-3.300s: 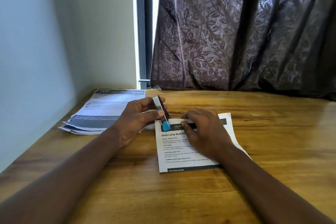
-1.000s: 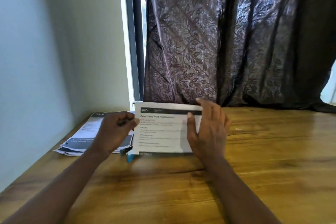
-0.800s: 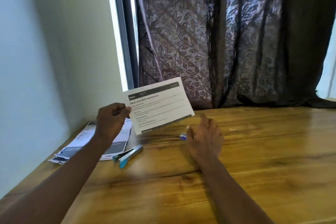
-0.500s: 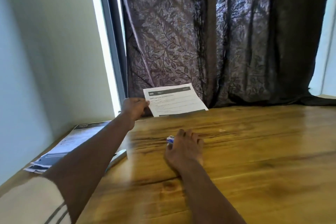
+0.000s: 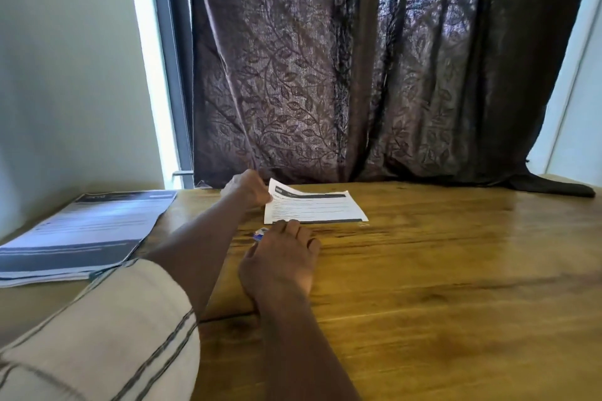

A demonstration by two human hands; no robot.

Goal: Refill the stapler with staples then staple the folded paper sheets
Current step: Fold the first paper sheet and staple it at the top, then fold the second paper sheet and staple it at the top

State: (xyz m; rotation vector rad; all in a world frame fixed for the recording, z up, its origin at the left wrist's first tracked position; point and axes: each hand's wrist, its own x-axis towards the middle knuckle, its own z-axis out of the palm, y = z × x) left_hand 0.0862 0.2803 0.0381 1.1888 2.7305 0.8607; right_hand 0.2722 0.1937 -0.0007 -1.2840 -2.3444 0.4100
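The folded paper sheets (image 5: pixel 314 208), white with a dark header band, lie on the far part of the wooden table (image 5: pixel 456 270), near the curtain. My left hand (image 5: pixel 247 188) reaches far forward and pinches their raised left edge. My right hand (image 5: pixel 282 259) rests palm down on the table just in front of the sheets, fingers spread. A small blue and white object (image 5: pixel 260 234), too small to identify, lies at its left fingertips. The stapler is not visible; my left forearm covers the spot where it lay.
A stack of printed sheets (image 5: pixel 81 231) lies at the table's left edge against the wall. A dark patterned curtain (image 5: pixel 358 75) hangs behind the table, its hem spilling onto the far right corner. My left sleeve (image 5: pixel 107 335) fills the lower left.
My left hand has carried the folded sheets forward and lowered them onto the far side of the table. My right hand has stayed flat by the small blue object.
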